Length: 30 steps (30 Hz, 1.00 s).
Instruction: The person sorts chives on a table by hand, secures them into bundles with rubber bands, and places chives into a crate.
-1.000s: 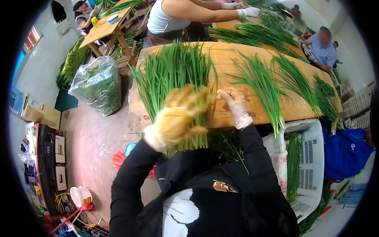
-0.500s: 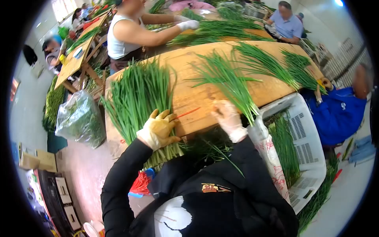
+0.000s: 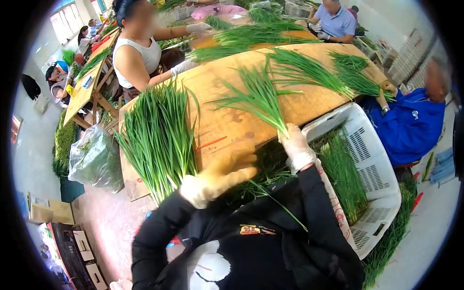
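Observation:
My right hand (image 3: pixel 296 147), in a pale glove, is closed around the lower stems of a loose bunch of chives (image 3: pixel 266 99), whose leaves fan out over the table. My left hand (image 3: pixel 220 176), in a yellowed glove, is off the table's front edge, blurred, with its fingers stretched out and nothing visible in them. Just left of it, a large pile of chives (image 3: pixel 157 130) lies with its stem ends toward me. On the wood between the hands is a thin red strip (image 3: pixel 211 143).
A white plastic crate (image 3: pixel 372 159) holding chives stands at my right. More chives (image 3: pixel 309 70) lie across the wooden table (image 3: pixel 227 125). A co-worker in a white top (image 3: pixel 140 55) stands behind its left side; one in blue (image 3: pixel 411 125) sits right. A plastic bag (image 3: pixel 96 157) stands left.
My left hand has left the chive pile and moved right and toward me. My right hand has closed on the smaller bunch's stems. The view has shifted; the co-worker in white has turned.

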Available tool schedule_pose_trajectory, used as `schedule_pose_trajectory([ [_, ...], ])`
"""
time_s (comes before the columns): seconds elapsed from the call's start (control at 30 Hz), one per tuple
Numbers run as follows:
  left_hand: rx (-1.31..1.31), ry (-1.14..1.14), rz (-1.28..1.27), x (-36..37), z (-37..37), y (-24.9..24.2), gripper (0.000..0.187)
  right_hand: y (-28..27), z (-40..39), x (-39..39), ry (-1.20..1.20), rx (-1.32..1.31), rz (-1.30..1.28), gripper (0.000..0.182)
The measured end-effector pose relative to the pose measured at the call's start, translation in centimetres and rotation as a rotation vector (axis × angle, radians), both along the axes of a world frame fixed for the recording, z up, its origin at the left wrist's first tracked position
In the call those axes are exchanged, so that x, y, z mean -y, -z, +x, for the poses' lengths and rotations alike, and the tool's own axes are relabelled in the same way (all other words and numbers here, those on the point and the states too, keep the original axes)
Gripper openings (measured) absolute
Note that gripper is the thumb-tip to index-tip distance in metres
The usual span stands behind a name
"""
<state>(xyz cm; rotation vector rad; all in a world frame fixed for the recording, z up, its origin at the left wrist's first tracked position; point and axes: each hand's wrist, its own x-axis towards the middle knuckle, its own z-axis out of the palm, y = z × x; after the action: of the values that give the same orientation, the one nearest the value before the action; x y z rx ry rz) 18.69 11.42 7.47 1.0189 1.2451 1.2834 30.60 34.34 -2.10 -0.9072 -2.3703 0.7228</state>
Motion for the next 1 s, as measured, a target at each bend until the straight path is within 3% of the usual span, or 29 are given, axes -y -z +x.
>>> schedule_pose_trajectory([
  [0.1, 0.438, -0.134, -0.245, -2.6, 2.1, 6.5, 0.064, 0.0, 0.4, 5.0, -0.079, 0.057, 0.087, 0.027],
  [0.13, 0.565, -0.183, -0.287, -3.7, 2.3, 8.5, 0.06, 0.9, 0.9, 5.7, -0.169, -0.011, -0.051, 0.032],
  [0.17, 0.574, -0.238, -0.297, -4.5, 2.3, 10.1, 0.051, 1.8, 1.5, 6.4, -0.251, -0.076, -0.196, 0.038],
  [0.2, 0.661, -0.265, -0.27, -4.4, 2.5, 9.4, 0.042, 2.2, 1.9, 6.8, -0.312, -0.027, 0.03, 0.041],
  [0.27, 0.676, -0.353, -0.385, -5.2, 2.0, 12.2, 0.037, 2.1, 3.2, 6.5, -0.36, 0.037, -0.052, 0.037],
  [0.37, 0.689, -0.422, -0.312, -5.5, 1.8, 13.5, 0.024, 3.7, 5.0, 5.3, -0.419, -0.177, -0.31, 0.021],
  [0.4, 0.676, -0.436, -0.313, -5.9, 1.5, 14.5, 0.019, 1.2, 5.3, 5.9, -0.272, -0.209, -0.725, 0.031],
  [0.47, 0.693, -0.472, -0.299, -6.1, 1.7, 13.6, 0.019, 0.4, 5.1, 5.3, -0.034, -0.161, -0.72, 0.035],
  [0.5, 0.689, -0.468, -0.299, -5.9, 1.6, 13.9, 0.019, -0.3, 4.9, 5.2, -0.034, -0.135, -0.747, 0.045],
  [0.53, 0.792, -0.354, -0.113, -5.5, 1.6, 14.6, 0.02, 0.4, 4.4, 4.7, -0.03, -0.142, -0.745, 0.045],
  [0.6, 0.892, -0.131, 0.198, -4.9, 1.7, 15.3, 0.028, 2.8, 3.1, 3.9, -0.228, -0.022, -0.577, 0.059],
  [0.63, 0.804, -0.187, 0.1, -4.5, 2.2, 14.2, 0.033, 2.2, 2.4, 4.0, -0.258, 0.09, -0.472, 0.069],
  [0.67, 0.714, -0.243, 0.004, -4.0, 2.6, 13.0, 0.038, 3.7, 1.7, 3.5, -0.312, 0.062, -0.313, 0.064],
  [0.73, 0.666, -0.203, -0.065, -3.5, 2.4, 12.6, 0.044, 3.7, 0.7, 4.0, -0.342, 0.052, -0.724, 0.05],
  [0.8, 0.611, -0.027, -0.114, -3.4, 1.5, 12.6, 0.043, 3.3, 0.3, 4.2, -0.358, 0.051, -0.773, 0.043],
  [0.83, 0.502, -0.135, -0.36, -3.6, 1.3, 12.1, 0.041, 3.1, 0.3, 4.4, -0.372, 0.053, -0.822, 0.036],
  [0.93, 0.655, -0.247, -0.255, -3.9, 1.2, 11.5, 0.039, 2.0, 0.9, 5.7, -0.432, -0.008, -0.785, 0.03],
  [1.0, 0.681, -0.281, -0.208, -4.3, 0.8, 13.0, 0.034, 1.9, 1.3, 6.3, -0.478, 0.006, -0.924, 0.029],
])
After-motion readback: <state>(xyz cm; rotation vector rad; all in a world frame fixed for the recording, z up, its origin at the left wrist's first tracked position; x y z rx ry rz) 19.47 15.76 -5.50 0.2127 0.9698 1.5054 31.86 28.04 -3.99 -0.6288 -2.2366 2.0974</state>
